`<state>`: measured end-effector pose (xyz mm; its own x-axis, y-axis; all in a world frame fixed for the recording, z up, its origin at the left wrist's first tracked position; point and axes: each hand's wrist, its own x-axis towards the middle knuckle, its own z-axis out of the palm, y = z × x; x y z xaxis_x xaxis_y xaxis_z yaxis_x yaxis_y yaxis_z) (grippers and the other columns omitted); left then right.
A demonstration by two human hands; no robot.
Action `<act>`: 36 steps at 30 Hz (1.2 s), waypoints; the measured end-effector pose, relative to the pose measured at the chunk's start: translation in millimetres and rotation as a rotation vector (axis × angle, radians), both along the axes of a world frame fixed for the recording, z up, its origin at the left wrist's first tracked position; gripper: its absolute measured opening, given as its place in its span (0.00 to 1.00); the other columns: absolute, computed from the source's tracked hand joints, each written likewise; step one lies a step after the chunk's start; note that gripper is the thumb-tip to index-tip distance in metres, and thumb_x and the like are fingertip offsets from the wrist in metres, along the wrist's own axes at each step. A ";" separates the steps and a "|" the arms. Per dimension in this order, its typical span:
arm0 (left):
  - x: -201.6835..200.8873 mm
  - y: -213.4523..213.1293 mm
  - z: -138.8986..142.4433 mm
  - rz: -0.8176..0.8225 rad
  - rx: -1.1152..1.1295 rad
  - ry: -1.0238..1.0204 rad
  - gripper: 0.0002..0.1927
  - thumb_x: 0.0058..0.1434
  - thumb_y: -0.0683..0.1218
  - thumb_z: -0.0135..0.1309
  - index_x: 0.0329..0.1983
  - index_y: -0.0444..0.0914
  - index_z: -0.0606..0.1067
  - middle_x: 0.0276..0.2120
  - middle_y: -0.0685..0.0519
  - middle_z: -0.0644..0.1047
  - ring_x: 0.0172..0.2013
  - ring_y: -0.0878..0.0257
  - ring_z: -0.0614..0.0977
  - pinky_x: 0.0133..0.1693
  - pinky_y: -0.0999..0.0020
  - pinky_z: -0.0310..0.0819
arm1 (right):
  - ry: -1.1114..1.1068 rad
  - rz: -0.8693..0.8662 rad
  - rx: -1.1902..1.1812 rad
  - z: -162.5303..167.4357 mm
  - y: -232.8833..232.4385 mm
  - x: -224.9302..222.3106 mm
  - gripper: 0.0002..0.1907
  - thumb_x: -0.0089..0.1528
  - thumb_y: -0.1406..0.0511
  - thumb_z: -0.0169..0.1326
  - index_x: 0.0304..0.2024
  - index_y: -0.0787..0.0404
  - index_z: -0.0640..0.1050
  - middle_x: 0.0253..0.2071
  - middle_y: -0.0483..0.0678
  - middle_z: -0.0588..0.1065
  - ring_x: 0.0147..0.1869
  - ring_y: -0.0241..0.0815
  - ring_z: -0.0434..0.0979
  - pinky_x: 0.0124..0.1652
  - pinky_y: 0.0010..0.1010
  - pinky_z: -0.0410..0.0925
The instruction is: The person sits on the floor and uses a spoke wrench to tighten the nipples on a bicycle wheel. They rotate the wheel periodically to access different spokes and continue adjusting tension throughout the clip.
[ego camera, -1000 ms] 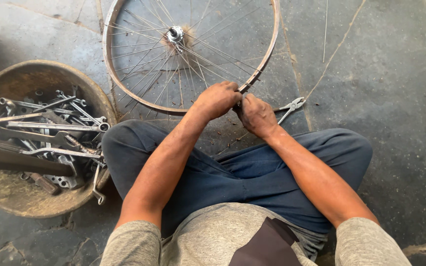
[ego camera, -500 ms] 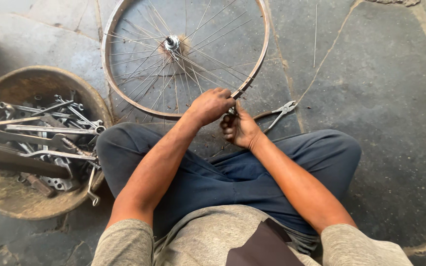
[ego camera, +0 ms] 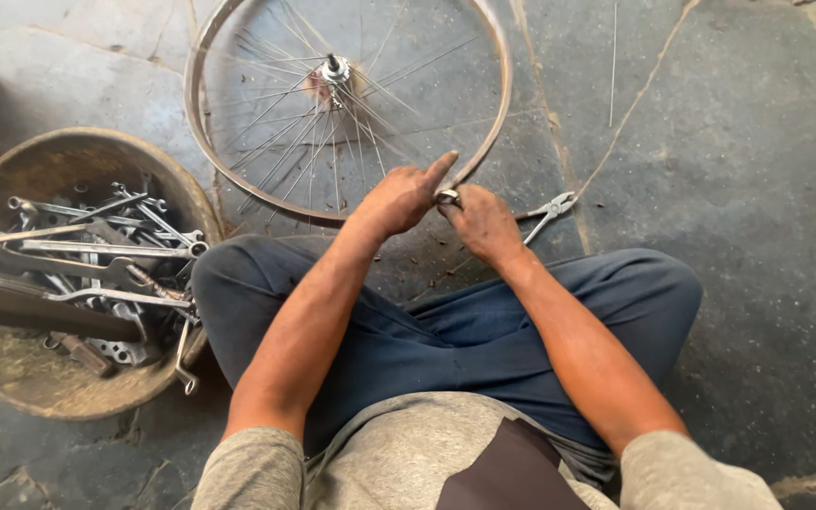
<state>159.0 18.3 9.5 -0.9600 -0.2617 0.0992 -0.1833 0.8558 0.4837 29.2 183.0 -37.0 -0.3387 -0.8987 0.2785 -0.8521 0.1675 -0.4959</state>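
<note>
The person is sitting cross-legged on the stone floor point(ego camera: 729, 170), and both hands are meeting at the near edge of the bicycle wheel point(ego camera: 347, 104), which is lying flat in front of the knees; the left hand point(ego camera: 406, 196) is resting on the rim with its fingers curled and the forefinger stretched out along the metal; the right hand point(ego camera: 480, 219) is clenched around a small metal tool point(ego camera: 448, 196) that is pressing against the rim where a spoke ends, though what kind of tool it is I cannot tell. Compared with a second ago the wheel is sitting slightly differently under the hands, with the hub point(ego camera: 334, 69) appearing to lie further to the left of the grip, and the left forefinger is now extending where it was tucked in; to my eye this is suggesting that the rim is being turned a little at a time, so that the hands are working on one spoke end after another. A pair of pliers point(ego camera: 548, 210) is lying on the floor just beside the right hand, untouched; a loose thin wire point(ego camera: 627, 118) is trailing away across the stone; a round basin point(ego camera: 49, 151) full of spanners point(ego camera: 106, 250) is standing near the left knee.
</note>
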 end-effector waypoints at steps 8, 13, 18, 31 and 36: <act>21.8 -13.2 -2.3 0.136 0.118 0.099 0.23 0.59 0.40 0.51 0.59 0.39 0.75 0.46 0.40 0.81 0.49 0.42 0.80 0.51 0.49 0.73 | -0.824 -0.294 0.231 -2.9 11.3 -16.7 0.10 0.66 0.64 0.52 0.41 0.65 0.79 0.34 0.53 0.80 0.26 0.41 0.77 0.25 0.32 0.70; 28.8 -10.7 2.2 0.164 0.121 0.022 0.23 0.57 0.42 0.55 0.58 0.39 0.76 0.47 0.40 0.80 0.50 0.42 0.80 0.52 0.49 0.73 | -1.318 -0.294 0.100 -1.5 8.4 -11.6 0.11 0.63 0.69 0.50 0.46 0.62 0.78 0.39 0.48 0.82 0.29 0.35 0.80 0.28 0.27 0.73; 25.9 -8.9 5.4 0.164 0.153 -0.024 0.23 0.57 0.43 0.57 0.58 0.39 0.75 0.49 0.39 0.79 0.50 0.41 0.80 0.51 0.50 0.73 | -1.424 -0.280 0.060 7.7 10.0 -7.5 0.09 0.66 0.66 0.54 0.48 0.62 0.76 0.38 0.49 0.80 0.30 0.34 0.78 0.30 0.27 0.74; 11.3 -4.5 2.7 0.110 0.183 -0.030 0.22 0.56 0.46 0.58 0.55 0.38 0.77 0.47 0.40 0.80 0.48 0.43 0.81 0.49 0.51 0.74 | -1.297 -0.279 0.033 11.6 -2.1 -7.0 0.13 0.69 0.69 0.48 0.54 0.67 0.75 0.39 0.52 0.79 0.33 0.38 0.80 0.33 0.30 0.77; 3.0 1.8 -1.5 0.086 0.317 -0.107 0.14 0.60 0.51 0.58 0.44 0.38 0.80 0.40 0.42 0.82 0.43 0.44 0.83 0.44 0.51 0.76 | -1.463 -0.204 0.065 16.2 -5.2 3.9 0.17 0.70 0.69 0.42 0.59 0.66 0.73 0.47 0.52 0.79 0.44 0.40 0.83 0.44 0.31 0.79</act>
<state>162.0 20.1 8.0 -0.9337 -0.3440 -0.0998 -0.3123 0.6455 0.6970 33.1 177.8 -20.9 -0.3959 -0.7991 -0.4524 0.4275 0.2757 -0.8610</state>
